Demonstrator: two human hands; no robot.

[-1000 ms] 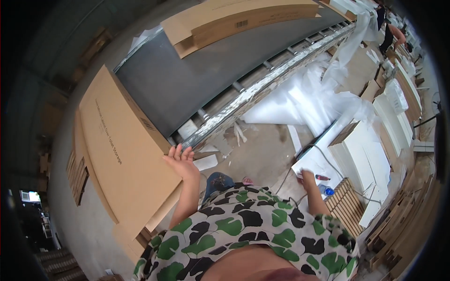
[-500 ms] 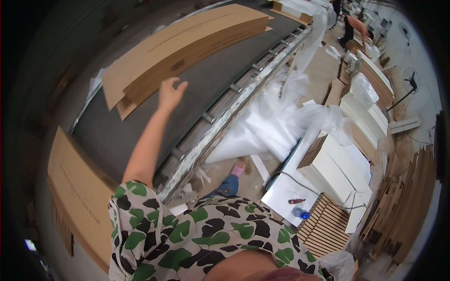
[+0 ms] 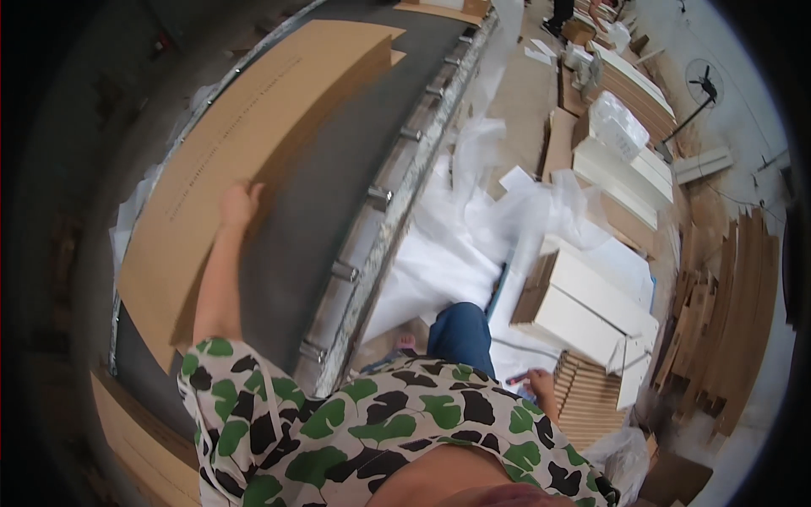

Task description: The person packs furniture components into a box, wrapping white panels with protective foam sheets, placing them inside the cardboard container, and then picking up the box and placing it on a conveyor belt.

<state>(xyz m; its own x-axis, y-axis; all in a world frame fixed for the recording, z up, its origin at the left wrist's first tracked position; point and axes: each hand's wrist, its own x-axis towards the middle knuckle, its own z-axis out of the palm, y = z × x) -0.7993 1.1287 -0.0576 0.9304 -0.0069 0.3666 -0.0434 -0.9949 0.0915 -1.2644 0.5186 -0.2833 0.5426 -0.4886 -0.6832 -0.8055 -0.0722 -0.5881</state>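
A long brown cardboard box (image 3: 279,110) lies lengthwise on the dark conveyor belt (image 3: 338,160). My left hand (image 3: 241,204) is at its near long edge, fingers curled against the cardboard; the fingertips are hard to make out. Low on my right, my right hand (image 3: 541,387) is closed around a small red and black tool (image 3: 516,379), its kind too small to tell. That hand is over the white work surface (image 3: 504,353), beside a slatted stack of brown strips (image 3: 591,395).
A metal conveyor rail (image 3: 380,228) with rollers runs along my side of the belt. White foam sheeting (image 3: 431,262) spreads beside it. White boards (image 3: 579,300) lie at the right, near a fan (image 3: 703,82). Another carton (image 3: 139,435) stands lower left.
The box has come nearer along the belt, and my left hand has moved left and down onto its edge. My right hand has come into view and taken up the red and black tool.
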